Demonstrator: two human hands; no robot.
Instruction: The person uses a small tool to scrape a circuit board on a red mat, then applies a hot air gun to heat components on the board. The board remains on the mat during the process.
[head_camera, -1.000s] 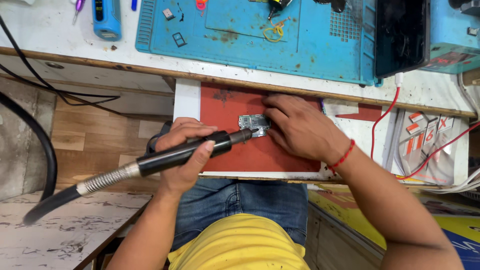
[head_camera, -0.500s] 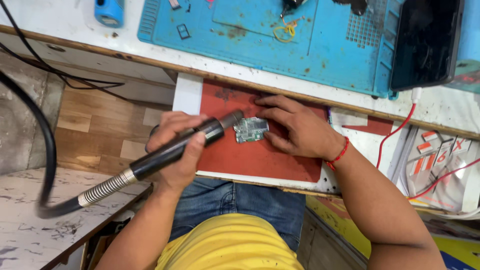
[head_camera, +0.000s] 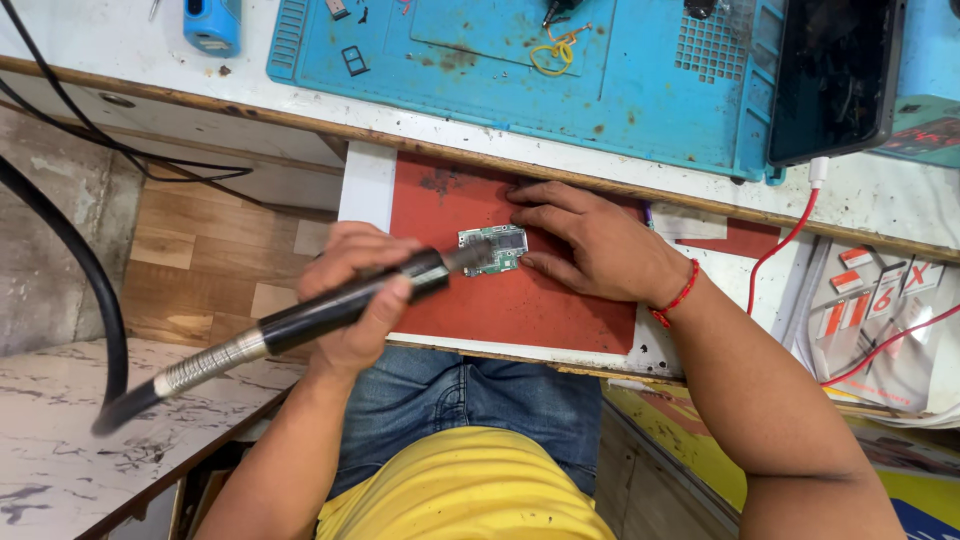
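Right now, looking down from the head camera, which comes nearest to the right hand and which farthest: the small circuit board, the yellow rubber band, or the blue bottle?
1. Circuit board: at the right hand's fingertips, on the red mat.
2. Yellow rubber band: above, on the blue mat.
3. Blue bottle: far upper left.

tool tip (head_camera: 468, 257) now on board (head_camera: 495, 249)

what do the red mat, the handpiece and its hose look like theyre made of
Red mat: looks like matte rubber or silicone, flat and dull, with a dark smudge. Handpiece in the left hand: glossy black body, likely plastic or coated metal. Hose: bright coiled metal at the handpiece end, then black, probably rubber.
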